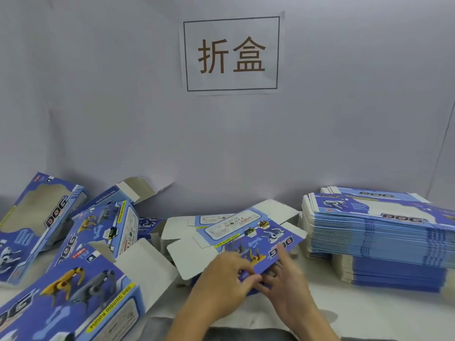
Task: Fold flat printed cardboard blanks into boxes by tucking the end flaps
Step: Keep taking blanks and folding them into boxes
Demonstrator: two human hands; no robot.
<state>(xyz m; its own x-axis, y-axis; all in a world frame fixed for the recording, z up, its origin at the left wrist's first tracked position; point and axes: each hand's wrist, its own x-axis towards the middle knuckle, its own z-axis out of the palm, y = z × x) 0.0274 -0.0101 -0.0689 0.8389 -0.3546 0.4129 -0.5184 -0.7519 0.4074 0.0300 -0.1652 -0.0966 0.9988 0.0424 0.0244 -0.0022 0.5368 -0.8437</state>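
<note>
Head view, from the left: folded boxes [73, 286] lie on the surface with end flaps untucked. At centre the left hand [221, 276] and right hand [286, 274] both pinch a flat blank's [258, 238] near edge — squaring it open comes next, I judge. More blanks [374, 232] are stacked at right.

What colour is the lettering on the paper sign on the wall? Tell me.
Brown lettering on the white paper sign, seen in the head view.

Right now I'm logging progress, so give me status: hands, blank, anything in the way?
Left hand and right hand both gripping the flat blank's near edge. Not yet opened; end flaps untucked. Folded boxes left, blank stack right, neither blocking.
</note>
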